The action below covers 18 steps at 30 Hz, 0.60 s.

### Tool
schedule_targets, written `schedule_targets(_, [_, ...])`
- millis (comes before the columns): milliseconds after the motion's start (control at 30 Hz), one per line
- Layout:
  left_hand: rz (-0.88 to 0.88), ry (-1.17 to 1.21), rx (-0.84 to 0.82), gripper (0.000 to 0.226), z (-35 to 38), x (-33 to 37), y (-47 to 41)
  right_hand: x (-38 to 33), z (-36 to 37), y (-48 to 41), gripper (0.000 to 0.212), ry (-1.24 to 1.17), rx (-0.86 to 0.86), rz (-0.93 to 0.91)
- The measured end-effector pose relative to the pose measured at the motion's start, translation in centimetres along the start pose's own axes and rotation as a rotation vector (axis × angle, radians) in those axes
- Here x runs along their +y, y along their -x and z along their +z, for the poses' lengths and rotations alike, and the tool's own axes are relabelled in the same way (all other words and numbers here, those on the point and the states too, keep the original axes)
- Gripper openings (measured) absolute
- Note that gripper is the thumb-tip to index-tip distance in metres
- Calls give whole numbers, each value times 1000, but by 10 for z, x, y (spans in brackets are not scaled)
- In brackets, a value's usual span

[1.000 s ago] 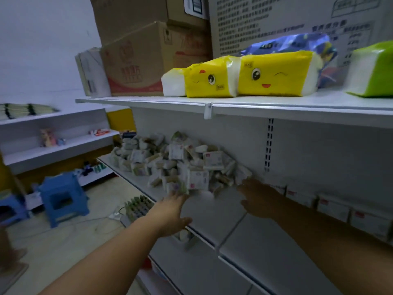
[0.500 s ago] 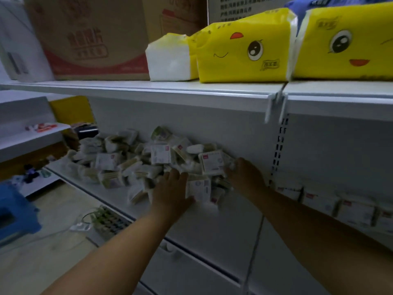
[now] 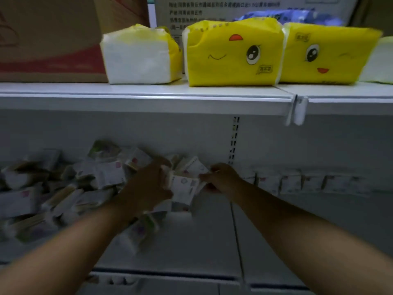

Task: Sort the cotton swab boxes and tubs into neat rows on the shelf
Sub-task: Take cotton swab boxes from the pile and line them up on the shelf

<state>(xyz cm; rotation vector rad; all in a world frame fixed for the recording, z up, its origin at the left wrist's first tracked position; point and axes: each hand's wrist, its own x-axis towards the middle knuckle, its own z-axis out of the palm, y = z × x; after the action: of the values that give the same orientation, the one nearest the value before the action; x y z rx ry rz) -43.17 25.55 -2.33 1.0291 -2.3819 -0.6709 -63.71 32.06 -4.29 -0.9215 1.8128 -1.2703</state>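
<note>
By the heap of swab boxes (image 3: 63, 188) on the shelf (image 3: 297, 231), the left hand (image 3: 148, 184) curled round a white box (image 3: 183, 188). The right hand (image 3: 223, 179) pinched its other edge.

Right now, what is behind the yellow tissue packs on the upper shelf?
A white box with printed text and a blue plastic pack show behind the tissue packs. Their lower parts are covered by the packs.

Matt white metal shelf (image 3: 148, 96), glossy yellow plastic tissue packs (image 3: 231, 54), brown cardboard carton (image 3: 49, 39).
</note>
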Motion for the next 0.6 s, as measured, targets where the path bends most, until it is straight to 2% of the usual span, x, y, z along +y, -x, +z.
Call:
schedule_targets(100, [25, 245, -106, 60, 5, 25, -26, 16, -42, 18, 20, -207, 46, 29])
schedule_targets(167, [24, 332, -137, 53, 20, 40, -38, 27, -70, 31, 16, -191, 82, 52])
schedule_targets(300, [62, 359, -222, 34, 62, 70, -56, 52, -122, 50, 12, -98, 158, 56])
schedule_targets(433, [52, 429, -230, 35, 108, 101, -68, 82, -170, 67, 11, 26, 219, 78])
schedule_targets(600, [49, 291, -283, 43, 175, 135, -73, 120, -228, 73, 21, 139, 219, 124])
